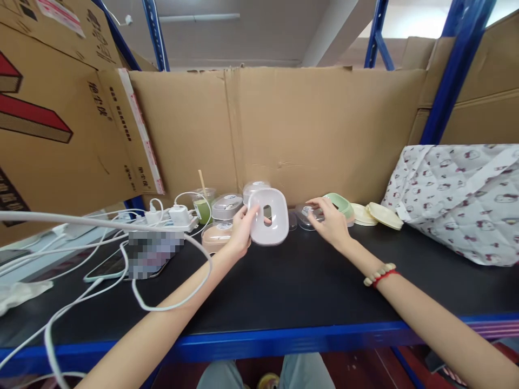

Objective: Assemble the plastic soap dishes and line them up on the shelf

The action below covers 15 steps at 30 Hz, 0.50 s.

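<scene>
My left hand (240,231) grips a white rounded-square box lid (268,216) with an oval hole in its middle, held upright above the black shelf top (284,286). A fingertip shows through the hole. My right hand (330,220) reaches to a clear round lid (305,215) lying flat near the cardboard wall, fingers curled over it. Just behind that hand sits a pale green container (343,204). My right wrist wears a bead bracelet (380,274).
Several lidded clear containers (226,208) and a cup of green drink (203,205) stand to the left. White cables and a power strip (170,217), a phone (109,266), cream lids (377,214), a patterned fabric bag (462,200) and a cardboard wall (284,124) surround the spot.
</scene>
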Motion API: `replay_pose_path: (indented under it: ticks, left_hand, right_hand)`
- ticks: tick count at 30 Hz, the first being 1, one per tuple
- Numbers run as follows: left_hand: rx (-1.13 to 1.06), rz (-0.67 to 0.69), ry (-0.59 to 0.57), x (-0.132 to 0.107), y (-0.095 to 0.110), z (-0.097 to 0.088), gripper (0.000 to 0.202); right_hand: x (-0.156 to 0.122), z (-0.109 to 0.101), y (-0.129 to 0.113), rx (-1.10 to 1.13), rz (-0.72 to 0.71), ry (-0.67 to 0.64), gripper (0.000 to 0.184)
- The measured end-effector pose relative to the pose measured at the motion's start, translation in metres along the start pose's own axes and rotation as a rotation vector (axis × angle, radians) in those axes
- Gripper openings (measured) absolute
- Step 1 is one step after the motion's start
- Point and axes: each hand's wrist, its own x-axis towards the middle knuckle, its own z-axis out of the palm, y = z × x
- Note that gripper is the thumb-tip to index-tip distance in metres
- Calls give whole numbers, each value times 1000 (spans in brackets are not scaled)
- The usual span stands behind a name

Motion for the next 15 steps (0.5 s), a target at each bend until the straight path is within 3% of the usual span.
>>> replay_pose_path:
  ticks: [2,5,8,11,15]
  left_hand:
    - [-2,-173,19,-2,-7,-1,16]
    - [10,-325,29,-5,-20,1,20]
    - [21,-421,20,-8,-27,2,18]
    - [17,-443,3,-10,-26,1,20]
    - [-8,-405,-19,-10,-23,1,25]
  right_hand:
    - [-5,8,13,-131,75,-144,26]
    - [-9,16,25,-307,137,-282,37]
    - [-4,8,33,-427,295,-208,40]
    - [-1,-15,49,-523,502,-97,45]
    - [-17,-43,85,-652,795,-102,49]
